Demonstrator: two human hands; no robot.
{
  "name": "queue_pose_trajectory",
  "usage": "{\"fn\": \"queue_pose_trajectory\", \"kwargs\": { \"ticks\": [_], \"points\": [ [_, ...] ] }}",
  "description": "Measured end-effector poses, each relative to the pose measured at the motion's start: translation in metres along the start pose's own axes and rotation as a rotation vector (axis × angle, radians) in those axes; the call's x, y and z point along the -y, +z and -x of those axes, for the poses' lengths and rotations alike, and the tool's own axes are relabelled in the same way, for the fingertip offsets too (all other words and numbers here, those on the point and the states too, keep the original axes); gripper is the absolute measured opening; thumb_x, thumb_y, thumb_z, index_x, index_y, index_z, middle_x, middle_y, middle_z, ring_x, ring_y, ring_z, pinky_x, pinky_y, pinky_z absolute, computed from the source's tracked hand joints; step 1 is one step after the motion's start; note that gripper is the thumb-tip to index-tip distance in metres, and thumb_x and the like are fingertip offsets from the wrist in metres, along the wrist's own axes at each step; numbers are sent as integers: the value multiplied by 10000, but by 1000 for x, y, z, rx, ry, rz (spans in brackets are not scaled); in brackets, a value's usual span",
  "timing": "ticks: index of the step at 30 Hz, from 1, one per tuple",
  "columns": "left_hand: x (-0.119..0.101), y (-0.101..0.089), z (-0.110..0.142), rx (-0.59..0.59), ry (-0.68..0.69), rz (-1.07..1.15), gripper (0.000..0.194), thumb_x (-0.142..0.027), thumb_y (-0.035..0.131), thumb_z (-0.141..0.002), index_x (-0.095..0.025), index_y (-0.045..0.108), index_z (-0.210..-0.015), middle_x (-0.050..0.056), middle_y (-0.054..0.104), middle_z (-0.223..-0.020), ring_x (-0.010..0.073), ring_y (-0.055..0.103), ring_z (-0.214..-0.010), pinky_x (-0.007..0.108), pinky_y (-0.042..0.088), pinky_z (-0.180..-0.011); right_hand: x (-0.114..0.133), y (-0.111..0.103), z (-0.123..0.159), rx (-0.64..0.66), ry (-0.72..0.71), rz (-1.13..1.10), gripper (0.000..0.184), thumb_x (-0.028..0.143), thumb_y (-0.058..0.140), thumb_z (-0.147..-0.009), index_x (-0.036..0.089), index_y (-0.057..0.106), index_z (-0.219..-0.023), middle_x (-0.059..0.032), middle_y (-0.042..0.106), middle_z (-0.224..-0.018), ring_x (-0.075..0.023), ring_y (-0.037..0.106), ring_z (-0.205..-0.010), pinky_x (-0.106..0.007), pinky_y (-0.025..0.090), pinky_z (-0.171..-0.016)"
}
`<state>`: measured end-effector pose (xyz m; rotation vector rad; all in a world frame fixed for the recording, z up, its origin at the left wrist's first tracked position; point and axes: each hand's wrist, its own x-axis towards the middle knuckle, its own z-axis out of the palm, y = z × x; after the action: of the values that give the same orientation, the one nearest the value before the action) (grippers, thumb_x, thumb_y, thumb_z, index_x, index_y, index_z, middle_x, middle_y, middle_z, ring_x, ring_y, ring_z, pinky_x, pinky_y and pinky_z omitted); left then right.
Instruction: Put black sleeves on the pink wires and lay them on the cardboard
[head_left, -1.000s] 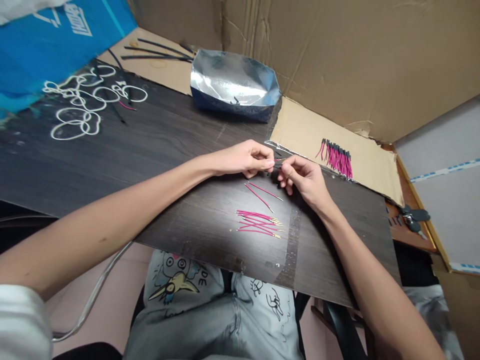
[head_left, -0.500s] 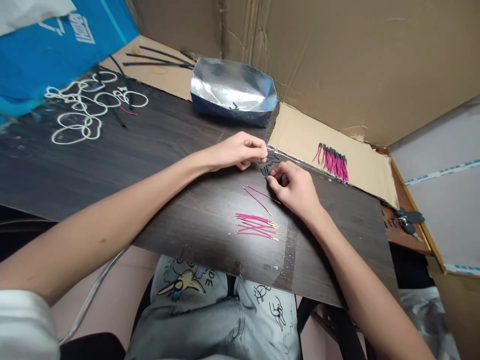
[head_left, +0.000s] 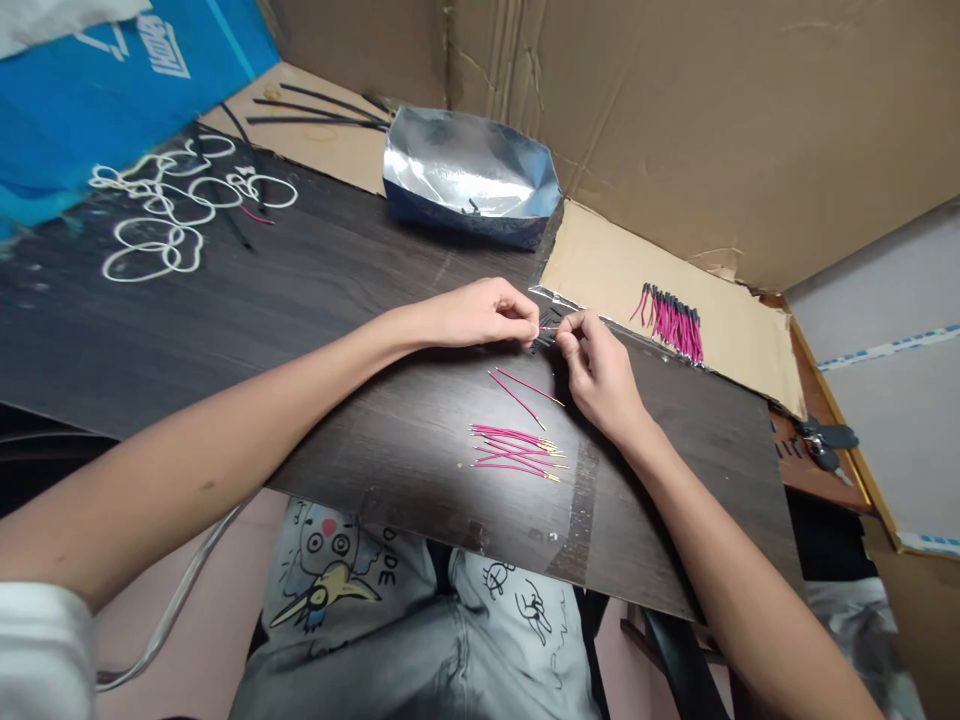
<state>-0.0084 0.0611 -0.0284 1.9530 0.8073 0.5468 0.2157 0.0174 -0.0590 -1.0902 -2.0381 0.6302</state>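
My left hand [head_left: 491,313] is closed in a pinch on a thin red wire [head_left: 548,328], which bridges the small gap between both hands. My right hand [head_left: 596,365] is also pinched closed, its fingertips at the wire's other end; what sits between them is too small and hidden to make out. Below and behind the fingertips lie short black tube pieces [head_left: 541,343], partly covered. Two loose red wires [head_left: 517,400] rest on the dark table nearer me. Closer still is a small bunch of red wires [head_left: 514,452] with bare, gold-coloured right ends.
An open silver-lined pouch [head_left: 469,165] stands at the back, with a few black pieces inside. Red wires with black ends [head_left: 675,322] lie in a row on cardboard [head_left: 592,245] at right. White loops [head_left: 169,205] and long black tubes [head_left: 315,108] are at left.
My right hand has lifted from the black tube pieces and come up to the wire's end. My left hand has lowered slightly, bringing the wire level between both hands.
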Motion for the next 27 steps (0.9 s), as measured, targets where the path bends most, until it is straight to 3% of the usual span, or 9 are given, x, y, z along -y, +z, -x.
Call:
{"fn": "queue_pose_trajectory", "kwargs": {
  "ticks": [11, 16, 21, 27],
  "points": [
    [2, 1, 0, 5, 14, -14, 198, -242, 607, -835, -143, 702, -692, -9, 639, -661, 97, 503, -610, 245, 345, -630, -1, -1, 0, -39, 17, -115, 171, 344, 491, -1071, 230, 540, -954, -19, 568, -873, -167, 533, -781, -326, 424, -704],
    [-3, 0, 2, 41, -15, -88, 195, -252, 603, -813, -149, 687, -671, -16, 605, -626, 110, 508, -612, 253, 331, -624, -2, -1, 0, -24, 110, -318, 178, 398, 643, -992, 229, 599, -960, -17, 609, -869, -142, 568, -712, -273, 444, -551],
    [-11, 0, 5, 98, -36, -165, 198, -249, 598, -823, -160, 647, -652, -32, 532, -596, 106, 458, -594, 258, 300, -602, -5, -7, -2, 89, 215, -568, 306, 440, 833, -840, 224, 623, -891, 38, 612, -702, -98, 535, -522, -254, 446, -471],
    [-12, 2, 5, 168, -22, -128, 215, -269, 595, -849, -163, 637, -667, -36, 506, -606, 101, 433, -589, 249, 303, -593, -2, -8, -3, 152, 231, -620, 339, 465, 868, -806, 209, 650, -844, 28, 631, -700, -93, 541, -546, -244, 449, -483]
  ]
}}
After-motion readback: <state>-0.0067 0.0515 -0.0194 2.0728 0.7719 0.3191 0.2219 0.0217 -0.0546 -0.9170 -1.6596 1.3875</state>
